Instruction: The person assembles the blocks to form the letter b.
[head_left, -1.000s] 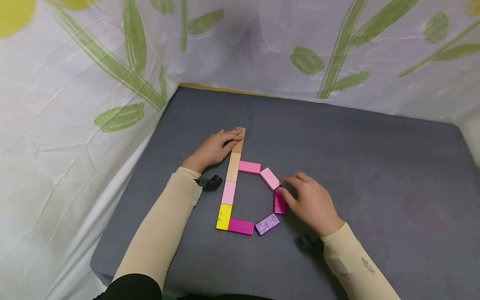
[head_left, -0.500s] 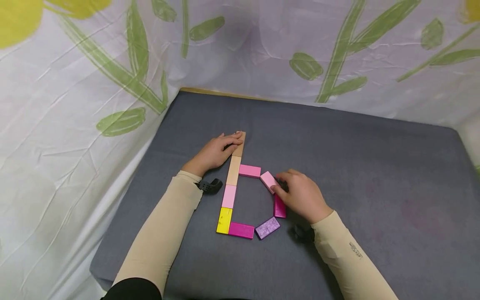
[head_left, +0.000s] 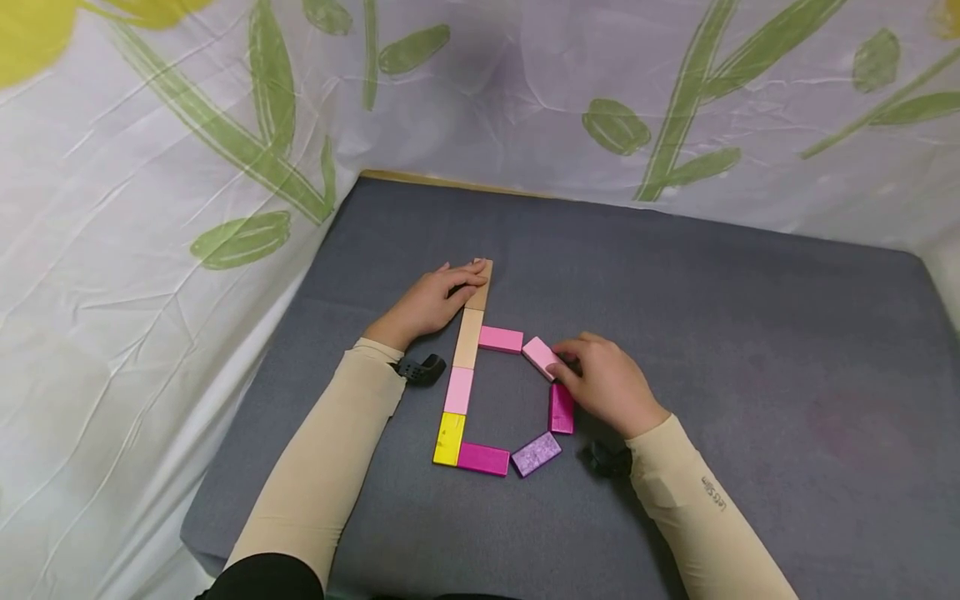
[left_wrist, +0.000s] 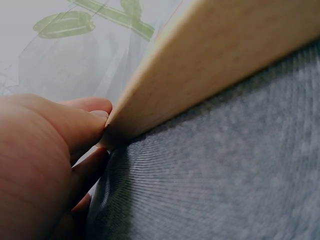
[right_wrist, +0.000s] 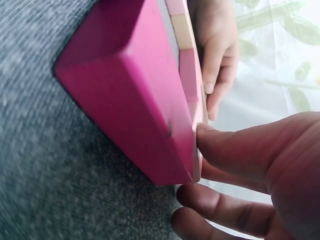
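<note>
Several small rectangular blocks lie flat on the grey cloth. Along the left runs a straight row: a tan block (head_left: 479, 294), a paler wooden block (head_left: 468, 337), a light pink block (head_left: 458, 390) and a yellow block (head_left: 448, 439). My left hand (head_left: 423, 307) rests its fingers on the tan block. Curving off to the right are a pink block (head_left: 501, 339), a second light pink block (head_left: 539, 357), a magenta block (head_left: 561, 408), a purple speckled block (head_left: 536, 454) and another magenta block (head_left: 483, 458). My right hand (head_left: 611, 383) pinches the second light pink block between thumb and fingers.
Grey cloth (head_left: 735, 375) covers the table, whose far edge meets a white hanging sheet (head_left: 510, 100) painted with green leaves. A dark wrist camera (head_left: 422, 370) sits under the left wrist, close to the row of blocks.
My right hand has moved left and slightly up from beside the upright magenta block to the second light pink block, now between thumb and fingers. The left hand stays on the tan block.
</note>
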